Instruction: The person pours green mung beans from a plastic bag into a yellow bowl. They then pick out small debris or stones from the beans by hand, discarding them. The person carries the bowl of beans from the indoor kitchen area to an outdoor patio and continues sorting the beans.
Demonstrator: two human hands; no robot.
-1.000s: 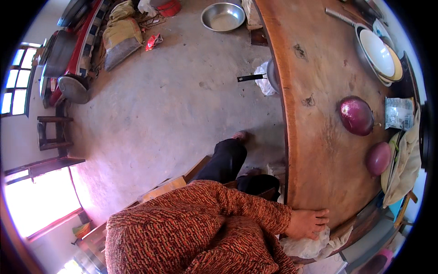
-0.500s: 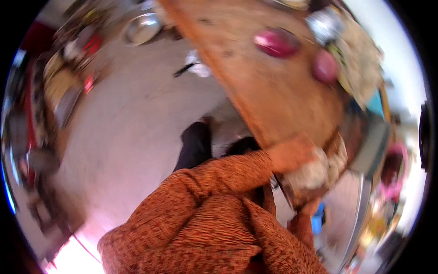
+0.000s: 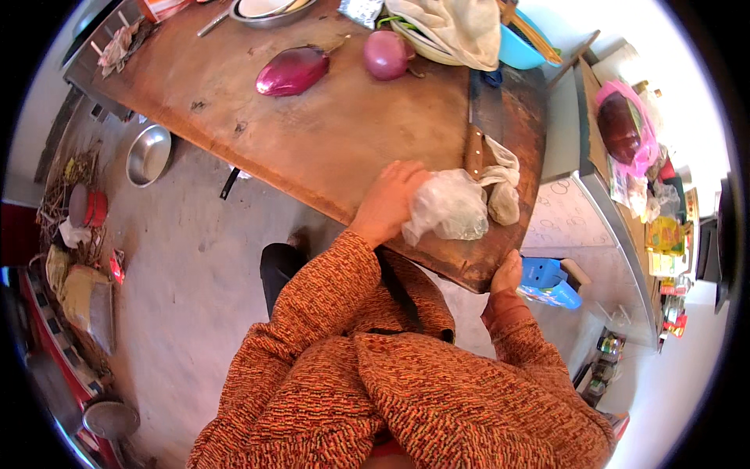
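Observation:
My left hand (image 3: 388, 205) lies on the wooden table (image 3: 336, 141) near its front corner, fingers closed on a crumpled clear plastic bag (image 3: 451, 207). A beige rag (image 3: 500, 187) sits just beyond the bag. A cleaver (image 3: 478, 125) with a wooden handle lies behind it, blade pointing away. My right hand (image 3: 506, 273) grips the table's near edge at the corner, partly hidden below it. A purple eggplant (image 3: 293, 70) and a red onion (image 3: 387, 55) rest farther back.
A steel plate (image 3: 269, 9), a cloth-covered dish (image 3: 453, 27) and a blue bowl (image 3: 517, 48) stand at the table's far side. A steel bowl (image 3: 148, 152) lies on the concrete floor at left. A blue box (image 3: 548, 283) sits beside my right hand.
My view has swung round toward the table's corner. My left hand, earlier flat at the table's edge over the pale bag, now grips the bag on the tabletop. My right hand has come into view.

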